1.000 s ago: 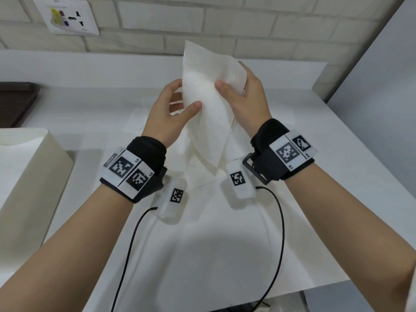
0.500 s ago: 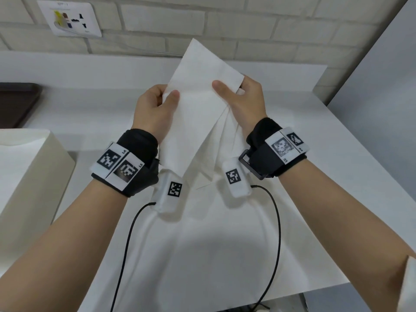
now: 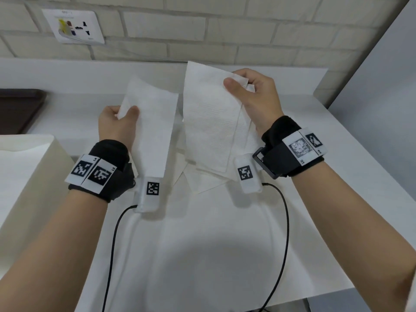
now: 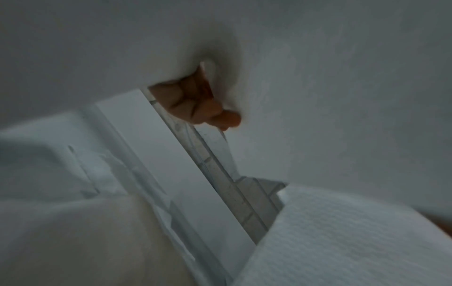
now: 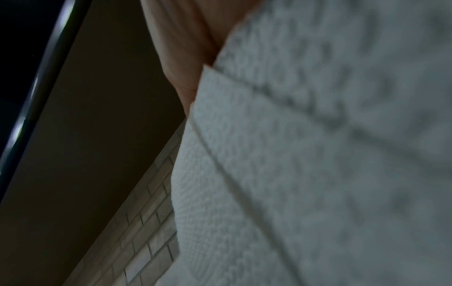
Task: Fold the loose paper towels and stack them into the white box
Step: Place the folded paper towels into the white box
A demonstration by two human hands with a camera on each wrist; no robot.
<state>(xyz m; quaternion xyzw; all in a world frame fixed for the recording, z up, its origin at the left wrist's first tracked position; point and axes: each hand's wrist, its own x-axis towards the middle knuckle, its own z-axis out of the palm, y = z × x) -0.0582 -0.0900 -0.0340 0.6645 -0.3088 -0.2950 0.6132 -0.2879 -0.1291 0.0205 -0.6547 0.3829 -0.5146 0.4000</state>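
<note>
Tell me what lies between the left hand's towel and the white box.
In the head view, only the left hand and bare counter lie between its towel and the white box.

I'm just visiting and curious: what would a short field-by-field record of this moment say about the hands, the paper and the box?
left hand: pinches the top corner of a smooth white paper towel, held up
right hand: pinches a stack of embossed white paper towels, held up
loose towels: more white sheets lie on the white table
white box: at the left edge, contents unclear
fold: cannot tell
</note>
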